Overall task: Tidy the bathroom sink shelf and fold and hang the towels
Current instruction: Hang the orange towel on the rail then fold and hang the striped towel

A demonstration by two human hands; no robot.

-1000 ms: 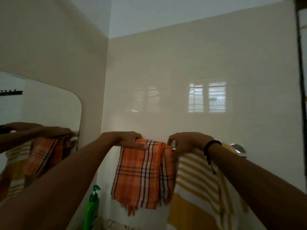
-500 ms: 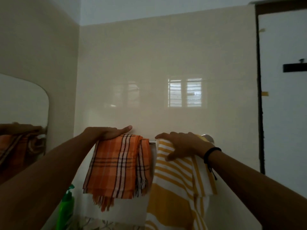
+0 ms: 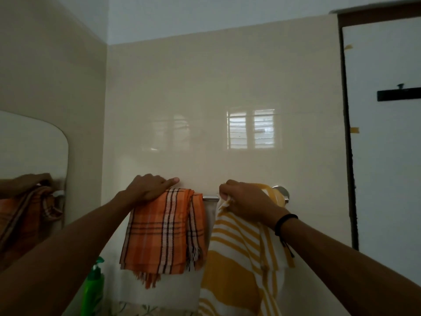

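Here: orange towel (image 3: pixel 164 233) draped over rail (image 3: pixel 210 198), my left hand (image 3: pixel 148 187) lying flat on its top fold. Yellow towel (image 3: pixel 239 258) hangs beside it, its upper edge pinched in my right hand (image 3: pixel 246 201). Green bottle (image 3: pixel 93 290) stands below left.

I'm seeing dim cream tiled walls (image 3: pixel 205 99), a window reflection (image 3: pixel 250 128) glinting mid-frame, a mirror (image 3: pixel 29 151) at left, a white door (image 3: pixel 385 156) at right.

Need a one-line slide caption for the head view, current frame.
Left hand rests flat on the orange plaid towel while right hand pinches the yellow striped towel on the wall rail.
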